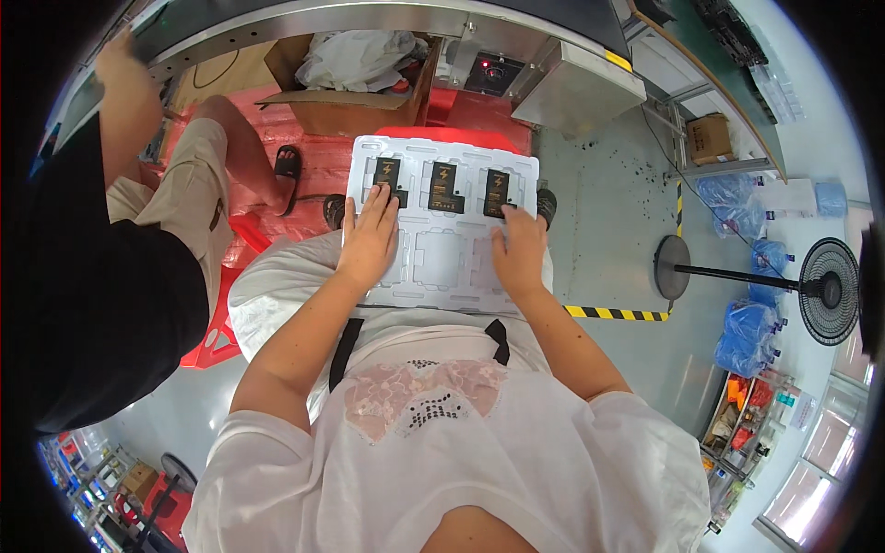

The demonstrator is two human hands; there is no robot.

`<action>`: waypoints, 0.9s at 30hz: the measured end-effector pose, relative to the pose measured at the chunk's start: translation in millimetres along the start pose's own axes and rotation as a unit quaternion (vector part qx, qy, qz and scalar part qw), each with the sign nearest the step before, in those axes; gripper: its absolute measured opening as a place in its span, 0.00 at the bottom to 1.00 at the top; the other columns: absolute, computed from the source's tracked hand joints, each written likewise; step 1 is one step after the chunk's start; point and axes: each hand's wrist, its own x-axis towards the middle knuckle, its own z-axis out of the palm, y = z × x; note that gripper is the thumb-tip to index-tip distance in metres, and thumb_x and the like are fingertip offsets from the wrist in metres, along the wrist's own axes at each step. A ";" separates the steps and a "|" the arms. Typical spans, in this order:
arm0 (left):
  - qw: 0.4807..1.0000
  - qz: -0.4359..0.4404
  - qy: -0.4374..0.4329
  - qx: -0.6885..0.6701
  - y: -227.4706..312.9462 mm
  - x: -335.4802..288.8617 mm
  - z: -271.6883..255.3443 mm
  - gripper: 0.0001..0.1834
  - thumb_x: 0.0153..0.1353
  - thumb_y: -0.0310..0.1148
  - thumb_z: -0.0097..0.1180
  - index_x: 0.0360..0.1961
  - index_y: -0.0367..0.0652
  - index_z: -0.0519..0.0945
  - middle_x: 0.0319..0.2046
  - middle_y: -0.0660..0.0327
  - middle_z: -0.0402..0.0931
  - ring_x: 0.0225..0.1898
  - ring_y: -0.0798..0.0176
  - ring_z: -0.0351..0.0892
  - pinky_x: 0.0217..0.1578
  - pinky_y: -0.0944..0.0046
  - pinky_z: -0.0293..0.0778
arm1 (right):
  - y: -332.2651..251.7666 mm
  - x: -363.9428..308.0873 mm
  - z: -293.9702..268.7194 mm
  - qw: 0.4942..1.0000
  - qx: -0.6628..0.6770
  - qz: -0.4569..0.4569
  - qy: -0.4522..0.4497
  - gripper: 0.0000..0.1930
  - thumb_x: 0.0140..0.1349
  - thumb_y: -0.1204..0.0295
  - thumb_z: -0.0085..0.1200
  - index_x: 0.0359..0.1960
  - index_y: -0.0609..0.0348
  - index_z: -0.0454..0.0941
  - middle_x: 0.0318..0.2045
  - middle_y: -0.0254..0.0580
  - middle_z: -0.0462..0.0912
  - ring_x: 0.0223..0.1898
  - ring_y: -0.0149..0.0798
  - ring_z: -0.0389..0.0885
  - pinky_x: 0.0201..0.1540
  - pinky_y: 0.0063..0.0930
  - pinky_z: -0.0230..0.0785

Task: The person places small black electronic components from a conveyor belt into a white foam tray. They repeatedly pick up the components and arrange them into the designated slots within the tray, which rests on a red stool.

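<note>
A white moulded plastic tray (442, 147) rests across my lap. Three flat black phone batteries with gold markings lie along its far row: a left battery (388, 172), a middle battery (446, 188) and a right battery (496, 189). My left hand (371, 238) lies stretched out on the tray's left side, its fingertips at the near edge of the left battery. At the near corner of the right battery is my right hand (520, 249), thumb and forefinger apart and slightly bent. Whether its fingertips press on that battery is partly hidden. The near-row pockets hold no batteries.
Beyond the tray stands a cardboard box (355, 112) with plastic bags, under a metal-edged bench (313, 32). A person in black (129, 304) sits close at my left. On the right are a standing fan (828, 290) and blue-wrapped bottles (747, 336). Striped tape (618, 314) marks the floor.
</note>
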 end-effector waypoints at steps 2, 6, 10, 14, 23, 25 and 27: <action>1.000 0.001 -0.004 -0.003 4.1 -0.9 -2.6 0.23 0.60 0.33 0.46 0.57 0.40 0.66 0.62 0.55 0.57 0.66 0.56 0.51 0.62 0.38 0.42 | 9.9 10.4 -3.3 0.999 0.019 0.036 0.031 0.17 0.55 0.73 0.52 0.47 0.64 0.71 0.45 0.51 0.75 0.54 0.50 0.68 0.55 0.48 0.55; 0.998 0.041 -0.039 -0.018 10.9 -1.0 -13.8 0.23 0.60 0.35 0.47 0.56 0.40 0.67 0.61 0.54 0.59 0.65 0.55 0.53 0.62 0.39 0.44 | -3.2 54.1 -38.5 0.986 0.097 0.023 0.133 0.11 0.57 0.74 0.51 0.41 0.64 0.75 0.38 0.49 0.78 0.43 0.47 0.75 0.46 0.36 0.65; 0.996 0.053 -0.062 -0.037 8.3 10.3 -29.8 0.22 0.59 0.37 0.48 0.54 0.40 0.68 0.58 0.54 0.62 0.63 0.52 0.54 0.61 0.39 0.45 | -51.2 144.6 -113.9 0.946 0.137 -0.136 0.259 0.06 0.59 0.74 0.51 0.34 0.64 0.77 0.31 0.47 0.79 0.32 0.42 0.78 0.36 0.29 0.70; 0.988 0.072 0.056 -0.121 11.1 61.2 -86.0 0.22 0.56 0.33 0.54 0.52 0.40 0.70 0.53 0.53 0.65 0.57 0.49 0.62 0.58 0.46 0.55 | -68.6 246.0 -153.0 0.944 0.179 -0.118 0.251 0.11 0.59 0.69 0.53 0.39 0.63 0.79 0.35 0.42 0.80 0.35 0.33 0.77 0.42 0.23 0.68; 0.923 0.086 0.368 -0.064 -29.5 236.9 -196.9 0.15 0.59 0.32 0.52 0.47 0.39 0.74 0.47 0.53 0.72 0.50 0.51 0.69 0.52 0.59 0.63 | 2.6 452.6 -115.1 0.966 -0.204 -0.152 0.048 0.25 0.55 0.70 0.47 0.57 0.61 0.65 0.52 0.56 0.72 0.54 0.52 0.70 0.57 0.40 0.62; 0.928 0.067 0.366 0.009 -55.6 261.7 -200.0 0.17 0.59 0.35 0.53 0.48 0.39 0.73 0.47 0.53 0.72 0.50 0.51 0.70 0.51 0.58 0.64 | -19.5 454.7 -118.9 0.972 -0.189 -0.112 -0.087 0.29 0.51 0.77 0.46 0.60 0.61 0.63 0.49 0.55 0.75 0.53 0.52 0.72 0.55 0.35 0.63; 0.926 0.057 0.368 0.063 -62.7 300.3 -199.6 0.21 0.56 0.38 0.56 0.49 0.40 0.73 0.47 0.53 0.71 0.50 0.51 0.69 0.51 0.57 0.64 | -14.6 457.3 -154.8 0.958 -0.186 -0.024 -0.217 0.27 0.48 0.76 0.52 0.55 0.61 0.69 0.47 0.54 0.77 0.49 0.51 0.75 0.51 0.35 0.66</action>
